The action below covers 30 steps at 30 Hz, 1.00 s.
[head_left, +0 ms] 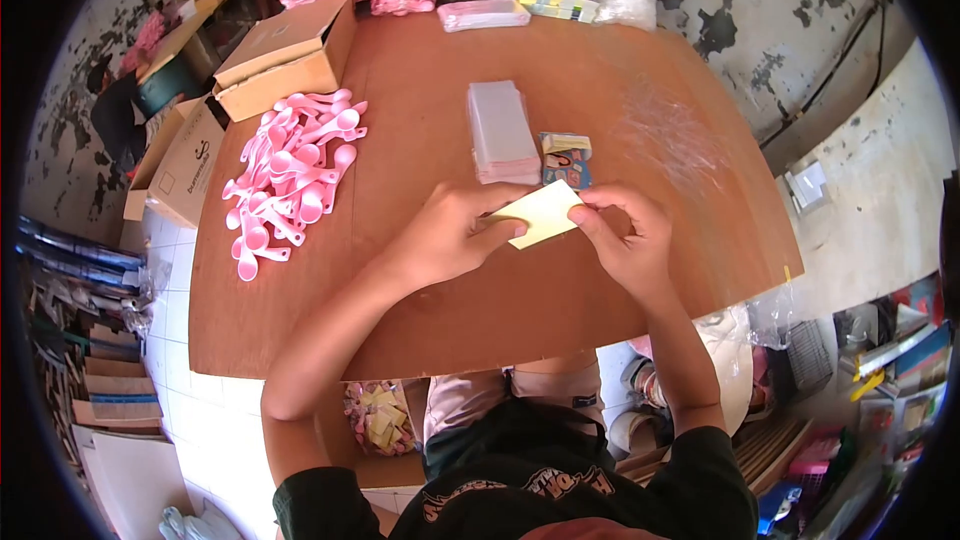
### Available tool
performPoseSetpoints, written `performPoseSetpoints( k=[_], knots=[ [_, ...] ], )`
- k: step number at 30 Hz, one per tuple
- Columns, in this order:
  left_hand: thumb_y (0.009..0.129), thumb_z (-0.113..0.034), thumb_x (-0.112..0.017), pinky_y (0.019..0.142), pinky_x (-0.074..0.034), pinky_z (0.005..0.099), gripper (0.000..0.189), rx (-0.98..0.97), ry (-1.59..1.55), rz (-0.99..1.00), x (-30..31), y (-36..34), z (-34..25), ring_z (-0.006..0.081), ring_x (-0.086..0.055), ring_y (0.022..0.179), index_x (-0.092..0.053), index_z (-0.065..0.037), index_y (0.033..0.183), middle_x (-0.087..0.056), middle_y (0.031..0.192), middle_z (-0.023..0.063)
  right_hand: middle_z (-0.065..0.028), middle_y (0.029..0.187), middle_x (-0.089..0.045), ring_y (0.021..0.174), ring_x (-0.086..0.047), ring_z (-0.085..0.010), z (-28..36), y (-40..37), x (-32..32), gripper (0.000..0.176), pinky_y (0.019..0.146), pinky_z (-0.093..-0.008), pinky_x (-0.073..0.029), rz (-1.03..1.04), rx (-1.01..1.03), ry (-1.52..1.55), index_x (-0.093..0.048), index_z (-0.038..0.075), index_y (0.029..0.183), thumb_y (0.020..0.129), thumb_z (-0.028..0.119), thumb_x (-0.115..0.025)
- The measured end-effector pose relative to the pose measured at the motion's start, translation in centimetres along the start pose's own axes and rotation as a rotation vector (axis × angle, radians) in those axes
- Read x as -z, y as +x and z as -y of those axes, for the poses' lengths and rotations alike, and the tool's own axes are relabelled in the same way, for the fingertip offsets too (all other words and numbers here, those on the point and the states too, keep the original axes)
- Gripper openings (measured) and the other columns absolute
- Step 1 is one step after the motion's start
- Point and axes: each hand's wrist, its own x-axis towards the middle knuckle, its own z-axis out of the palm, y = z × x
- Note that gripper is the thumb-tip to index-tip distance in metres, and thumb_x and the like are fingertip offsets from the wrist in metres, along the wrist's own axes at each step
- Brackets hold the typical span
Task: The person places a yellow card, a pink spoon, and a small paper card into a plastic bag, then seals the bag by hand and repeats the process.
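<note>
Clamped on a pale yellow card with left hand and right hand, one at each end; held over the counter near its front. Just beyond, clear sleeves beside small printed cards

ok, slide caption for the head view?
Left hand and right hand hold a yellow card over a wooden table, pink spoons heaped to the left, a packet stack ahead.

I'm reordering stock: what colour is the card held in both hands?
Pale yellow, plain. The card shows best in the head view.
</note>
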Motion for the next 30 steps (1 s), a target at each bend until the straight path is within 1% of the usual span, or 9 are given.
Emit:
performPoseSetpoints(
  k=[3, 6, 10, 11, 20, 26, 28, 29, 30],
  knots=[
    [0.087, -0.003, -0.066, 0.079, -0.054, 0.0295, 0.031, 0.165, -0.045, 0.101, -0.2, -1.7, -2.5, 0.0124, -0.067, 0.089, -0.064, 0.001, 0.118, -0.072, 0.1, 0.0133, -0.0109, 0.081, -0.069, 0.074, -0.067, -0.0199, 2.0, -1.0, 1.3, 0.011, 0.067, -0.0284, -0.052, 0.109, -0.001, 0.012, -0.069, -0.001, 0.089, 0.079, -0.002, -0.073],
    [0.088, -0.003, -0.066, 0.081, -0.054, 0.0291, 0.028, 0.147, -0.02, 0.042, -1.7, -3.5, -3.9, 0.0117, -0.067, 0.092, -0.065, 0.001, 0.116, -0.072, 0.102, 0.0131, -0.0108, 0.084, -0.069, 0.075, -0.066, -0.0212, 3.5, -1.8, 1.6, 0.014, 0.067, -0.0287, -0.053, 0.268, 0.018, 0.088, -0.069, 0.0, 0.091, 0.078, -0.003, -0.073],
    [0.087, 0.0, -0.064, 0.083, -0.055, 0.0322, 0.028, -0.094, 0.1, -0.097, -3.4, -5.5, -4.7, 0.0245, -0.07, 0.095, -0.065, 0.0, 0.115, -0.07, 0.106, 0.0164, -0.0127, 0.108, -0.064, 0.093, -0.064, -0.0263, 5.5, -3.7, 1.7, 0.019, 0.078, -0.0344, -0.052, 0.39, -0.004, 0.033, -0.071, 0.007, 0.096, 0.078, 0.007, -0.075],
    [0.083, 0.001, -0.066, 0.078, -0.056, 0.0371, 0.029, -0.095, 0.095, -0.108, -3.6, -5.9, -5.0, 0.033, -0.069, 0.092, -0.066, 0.001, 0.112, -0.069, 0.104, 0.0183, -0.0143, 0.114, -0.061, 0.099, -0.062, -0.0288, 5.9, -4.0, 1.8, 0.021, 0.084, -0.0384, -0.05, 0.433, -0.089, 0.077, -0.071, 0.008, 0.098, 0.078, 0.011, -0.076],
    [0.077, 0.006, -0.068, 0.082, -0.056, 0.0367, 0.041, -0.308, 0.015, -0.087, -6.6, -9.4, -5.7, 0.0349, -0.066, 0.095, -0.061, 0.006, 0.117, -0.063, 0.112, 0.0209, -0.0204, 0.13, -0.055, 0.109, -0.06, -0.0374, 9.8, -5.0, 2.8, 0.034, 0.089, -0.0433, -0.05, 0.72, 0.008, -0.168, -0.065, 0.004, 0.112, 0.081, 0.018, -0.071],
    [0.077, -0.001, -0.071, 0.098, -0.045, 0.0468, 0.038, -0.455, 0.452, -0.215, -6.3, -11.5, -6.4, 0.0327, -0.056, 0.117, -0.065, 0.0, 0.115, -0.058, 0.121, 0.0206, -0.0179, 0.129, -0.056, 0.105, -0.061, -0.0354, 11.9, -5.1, 2.4, 0.034, 0.083, -0.0434, -0.052, 0.753, 0.028, -0.369, -0.062, -0.001, 0.112, 0.082, 0.012, -0.068],
    [0.075, -0.008, -0.076, 0.102, -0.04, 0.0496, 0.036, -0.417, 0.342, -0.681, -7.4, -13.0, -6.7, 0.0355, -0.053, 0.119, -0.067, -0.003, 0.11, -0.055, 0.125, 0.0201, -0.0166, 0.127, -0.057, 0.102, -0.062, -0.0341, 12.8, -4.1, 1.2, 0.032, 0.081, -0.0429, -0.053, 0.689, 0.086, -0.369, -0.062, -0.001, 0.111, 0.081, 0.011, -0.068],
    [0.076, -0.013, -0.079, 0.103, -0.037, 0.0504, 0.039, -0.397, 0.189, -0.73, -8.0, -14.0, -5.1, 0.0391, -0.047, 0.124, -0.063, -0.001, 0.108, -0.047, 0.131, 0.0233, -0.0153, 0.124, -0.058, 0.099, -0.064, -0.0329, 12.9, -3.8, 0.4, 0.031, 0.08, -0.0424, -0.053, 0.602, 0.124, -0.378, -0.062, -0.001, 0.109, 0.08, 0.009, -0.067],
    [0.081, -0.013, -0.075, 0.103, -0.037, 0.0468, 0.045, -0.245, 0.038, -0.78, -8.8, -15.1, -4.7, 0.0343, -0.048, 0.123, -0.055, 0.0, 0.12, -0.048, 0.13, 0.0206, -0.0153, 0.124, -0.058, 0.099, -0.064, -0.0329, 12.6, -3.6, -0.4, 0.031, 0.08, -0.0424, -0.053, 0.624, 0.139, -0.351, -0.062, -0.001, 0.109, 0.08, 0.009, -0.067]
  ],
)
